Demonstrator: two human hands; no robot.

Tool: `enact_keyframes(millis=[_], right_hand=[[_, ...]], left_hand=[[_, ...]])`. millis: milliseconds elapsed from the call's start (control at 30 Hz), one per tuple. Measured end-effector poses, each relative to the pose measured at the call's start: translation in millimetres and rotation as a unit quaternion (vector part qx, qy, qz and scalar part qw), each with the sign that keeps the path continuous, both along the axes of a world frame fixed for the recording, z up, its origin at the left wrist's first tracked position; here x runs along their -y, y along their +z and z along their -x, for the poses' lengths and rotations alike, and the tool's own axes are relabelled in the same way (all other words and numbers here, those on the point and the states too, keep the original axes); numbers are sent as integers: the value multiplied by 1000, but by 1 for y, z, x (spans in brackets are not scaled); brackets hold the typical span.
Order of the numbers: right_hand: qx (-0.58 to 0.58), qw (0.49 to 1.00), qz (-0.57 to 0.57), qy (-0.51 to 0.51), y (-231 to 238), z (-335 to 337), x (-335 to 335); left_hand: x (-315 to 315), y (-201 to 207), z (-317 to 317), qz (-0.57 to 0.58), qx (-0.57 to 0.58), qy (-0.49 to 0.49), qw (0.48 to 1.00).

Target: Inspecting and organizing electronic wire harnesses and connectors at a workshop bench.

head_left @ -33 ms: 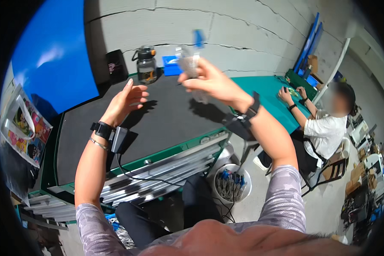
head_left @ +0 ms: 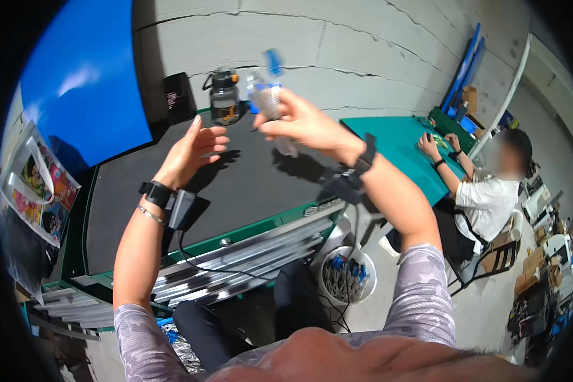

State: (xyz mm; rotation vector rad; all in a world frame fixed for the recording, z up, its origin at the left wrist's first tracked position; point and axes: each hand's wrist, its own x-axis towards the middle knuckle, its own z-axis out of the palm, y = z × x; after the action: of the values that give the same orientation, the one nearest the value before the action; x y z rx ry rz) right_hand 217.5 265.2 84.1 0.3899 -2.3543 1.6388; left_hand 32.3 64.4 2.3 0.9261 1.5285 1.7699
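My right hand [head_left: 299, 127] is closed around a bundled grey cable [head_left: 263, 97], raised above the dark mat. A blue connector [head_left: 273, 62] sticks up from the bundle, and a pale loop hangs below my fingers. Motion blurs the cable, so its details are hard to make out. To the left, my left hand [head_left: 196, 149] hovers over the mat [head_left: 235, 184], empty, palm turned inward and fingers stretched apart. Both wrists wear black straps, each with a small device.
A water bottle [head_left: 224, 99] and a black box [head_left: 179, 97] stand at the back by the wall. Beside my knees is a white bucket [head_left: 370, 280] of similar cables. At right, another person [head_left: 490, 191] works at a green table [head_left: 395, 149]. A blue panel [head_left: 83, 83] rises at left.
My right hand has swung left with the cable, closer to my left hand. The blue connector now leans left. My left hand keeps about the same pose, and the view has shifted slightly.
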Motion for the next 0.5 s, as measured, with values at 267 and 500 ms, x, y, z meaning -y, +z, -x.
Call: enact_keyframes(millis=[267,500], right_hand=[[153,966,85,191,-55,132,59],[113,976,117,146,-72,137,41]], left_hand=[[10,3,17,-148,127,18,981],[11,8,23,-104,-9,124,987]])
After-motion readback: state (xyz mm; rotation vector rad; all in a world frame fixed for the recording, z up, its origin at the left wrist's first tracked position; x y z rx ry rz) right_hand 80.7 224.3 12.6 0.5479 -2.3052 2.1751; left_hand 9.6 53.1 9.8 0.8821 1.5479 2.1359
